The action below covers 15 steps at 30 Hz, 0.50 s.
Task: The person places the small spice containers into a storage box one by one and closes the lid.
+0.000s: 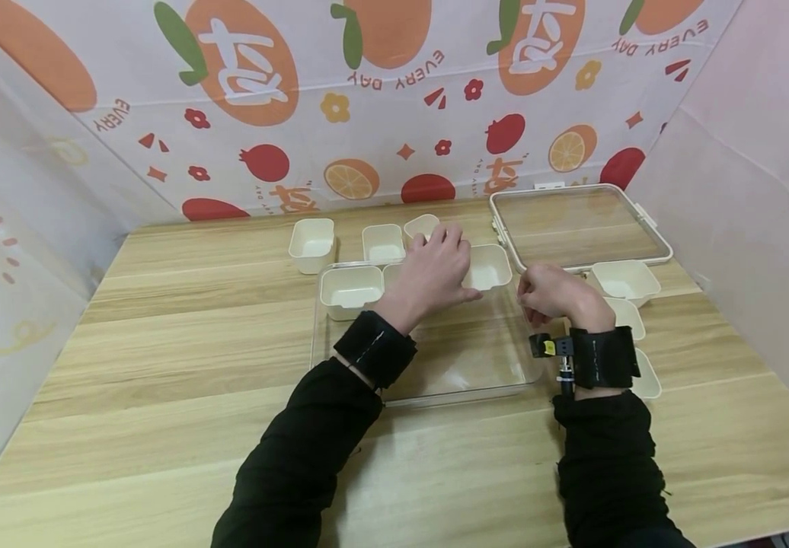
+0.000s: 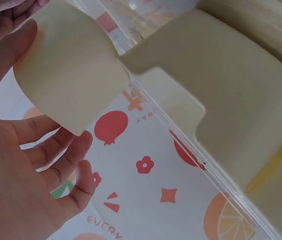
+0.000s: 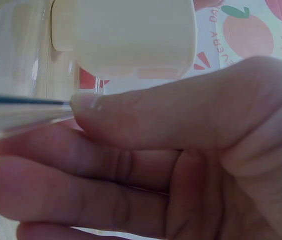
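Note:
A clear shallow box [image 1: 463, 346] lies mid-table, with a cream bin [image 1: 352, 289] in its back left corner. My left hand [image 1: 432, 270] reaches over the box's back part. Its thumb and fingers grip a cream bin [image 1: 490, 266] near the back right corner, also seen in the left wrist view as a cream bin [image 2: 73, 65]. A larger cream bin [image 2: 220, 85] is beside it there. At the box's right side, my right hand [image 1: 555, 293] pinches a thin clear edge [image 3: 26, 114] between thumb and fingers, apparently the box's rim.
A clear lid [image 1: 582, 224] with a white frame lies at the back right. Several cream bins stand outside the box, such as a bin [image 1: 312, 243] at the back left and a bin [image 1: 624, 280] by the right wrist. A printed cloth [image 1: 381, 99] hangs behind the table [image 1: 182, 365].

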Each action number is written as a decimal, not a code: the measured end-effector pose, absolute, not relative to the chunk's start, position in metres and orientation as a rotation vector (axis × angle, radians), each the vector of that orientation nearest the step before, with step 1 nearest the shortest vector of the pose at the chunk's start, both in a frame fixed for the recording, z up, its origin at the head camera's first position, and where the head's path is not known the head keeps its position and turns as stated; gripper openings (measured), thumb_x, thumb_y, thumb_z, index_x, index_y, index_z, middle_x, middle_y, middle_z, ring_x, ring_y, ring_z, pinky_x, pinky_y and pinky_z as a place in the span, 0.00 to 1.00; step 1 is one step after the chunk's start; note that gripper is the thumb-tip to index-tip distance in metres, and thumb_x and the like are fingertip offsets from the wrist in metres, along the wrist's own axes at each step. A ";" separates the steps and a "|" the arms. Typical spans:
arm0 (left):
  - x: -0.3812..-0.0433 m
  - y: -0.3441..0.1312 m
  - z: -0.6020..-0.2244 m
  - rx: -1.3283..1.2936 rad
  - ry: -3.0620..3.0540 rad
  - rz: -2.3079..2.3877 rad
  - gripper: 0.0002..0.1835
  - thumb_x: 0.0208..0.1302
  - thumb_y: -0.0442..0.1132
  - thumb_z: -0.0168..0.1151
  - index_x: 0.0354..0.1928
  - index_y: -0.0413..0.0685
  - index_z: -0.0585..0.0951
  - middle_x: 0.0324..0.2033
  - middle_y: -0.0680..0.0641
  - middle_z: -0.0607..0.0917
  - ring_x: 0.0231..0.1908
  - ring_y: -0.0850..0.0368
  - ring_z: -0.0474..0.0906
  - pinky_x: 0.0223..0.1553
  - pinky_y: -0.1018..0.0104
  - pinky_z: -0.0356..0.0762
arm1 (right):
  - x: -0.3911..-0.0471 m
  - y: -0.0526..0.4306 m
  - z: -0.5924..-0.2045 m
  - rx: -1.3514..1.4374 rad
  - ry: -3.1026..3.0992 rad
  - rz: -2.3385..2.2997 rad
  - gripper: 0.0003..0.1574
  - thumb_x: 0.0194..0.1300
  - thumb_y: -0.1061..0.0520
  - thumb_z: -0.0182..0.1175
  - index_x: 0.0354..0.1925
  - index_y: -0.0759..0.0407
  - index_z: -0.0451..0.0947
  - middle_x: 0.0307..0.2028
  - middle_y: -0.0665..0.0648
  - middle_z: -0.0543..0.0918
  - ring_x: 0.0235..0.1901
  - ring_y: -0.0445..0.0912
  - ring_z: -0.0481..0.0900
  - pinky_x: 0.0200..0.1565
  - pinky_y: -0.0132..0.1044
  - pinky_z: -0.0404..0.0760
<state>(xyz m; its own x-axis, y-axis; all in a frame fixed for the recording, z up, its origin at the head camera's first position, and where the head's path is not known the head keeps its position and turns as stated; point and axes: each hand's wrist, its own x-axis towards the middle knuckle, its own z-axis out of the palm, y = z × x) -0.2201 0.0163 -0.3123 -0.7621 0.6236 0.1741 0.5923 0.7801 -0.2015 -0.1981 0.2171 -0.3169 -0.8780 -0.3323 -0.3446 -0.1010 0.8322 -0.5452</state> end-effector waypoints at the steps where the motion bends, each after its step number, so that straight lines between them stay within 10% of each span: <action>1: -0.220 0.017 -0.313 -0.954 -2.746 0.192 0.38 0.45 0.72 0.56 0.41 0.45 0.74 0.41 0.47 0.68 0.45 0.51 0.63 0.41 0.53 0.69 | -0.198 0.217 -0.317 -0.319 2.581 -0.735 0.08 0.62 0.67 0.46 0.36 0.72 0.72 0.21 0.60 0.78 0.20 0.48 0.77 0.25 0.40 0.79; 15: -0.224 0.025 -0.326 -0.944 -2.799 0.293 0.38 0.44 0.72 0.57 0.45 0.45 0.74 0.46 0.46 0.69 0.46 0.50 0.64 0.43 0.53 0.69 | -0.199 0.217 -0.317 -0.306 2.574 -0.728 0.09 0.63 0.66 0.47 0.36 0.71 0.72 0.21 0.60 0.78 0.20 0.47 0.77 0.25 0.40 0.79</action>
